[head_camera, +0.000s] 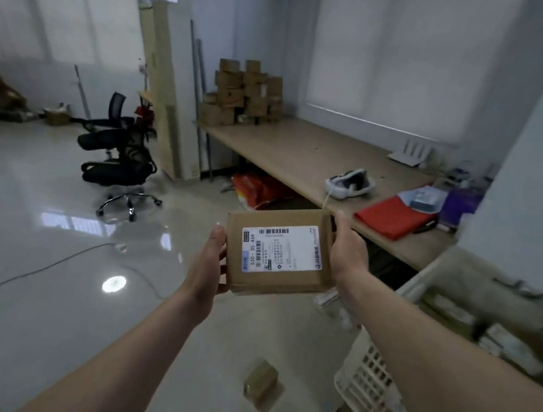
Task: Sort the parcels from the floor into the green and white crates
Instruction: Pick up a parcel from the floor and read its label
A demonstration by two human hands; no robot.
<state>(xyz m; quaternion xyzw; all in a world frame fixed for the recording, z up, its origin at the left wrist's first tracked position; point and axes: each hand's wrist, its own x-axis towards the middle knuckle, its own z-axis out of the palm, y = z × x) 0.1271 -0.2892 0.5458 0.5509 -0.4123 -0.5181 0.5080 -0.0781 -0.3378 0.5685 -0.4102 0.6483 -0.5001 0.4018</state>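
I hold a flat brown cardboard parcel (278, 251) up in front of me, its white shipping label facing me. My left hand (209, 260) grips its left edge and my right hand (347, 247) grips its right edge. Below, a small brown parcel (261, 383) lies on the glossy floor. The white lattice crate (376, 392) stands at the lower right, with several labelled parcels inside it. No green crate is in view.
A long wooden desk (304, 155) runs along the right wall with stacked cardboard boxes (245, 93), a white headset (350, 183), a red cloth (394, 217) and a router. Black office chairs (119, 158) stand at mid-left. A cable (29, 274) crosses the floor.
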